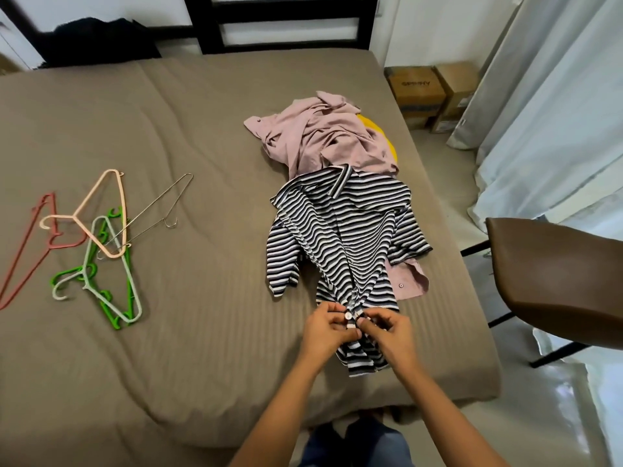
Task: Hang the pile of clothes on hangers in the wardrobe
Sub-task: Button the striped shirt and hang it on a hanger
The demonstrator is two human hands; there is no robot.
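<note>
A black-and-white striped shirt [340, 237] lies stretched along the bed toward me, collar at the far end. My left hand [325, 332] and my right hand [387, 333] both pinch its front placket near the hem, on either side of a white button. Behind it a crumpled pink shirt [323, 136] lies over a yellow garment [372, 129]. Several hangers lie in a heap at the left of the bed: a peach one [101, 214], a red one [30, 254], a wire one [158, 210], a pale green one [111, 281] and a bright green one [114, 308].
The taupe bed [188, 129] has a black frame at its head, with a dark garment [97, 38] draped there. A brown chair [556, 281] stands close on the right. Cardboard boxes [431, 92] and pale curtains [553, 96] are at the back right.
</note>
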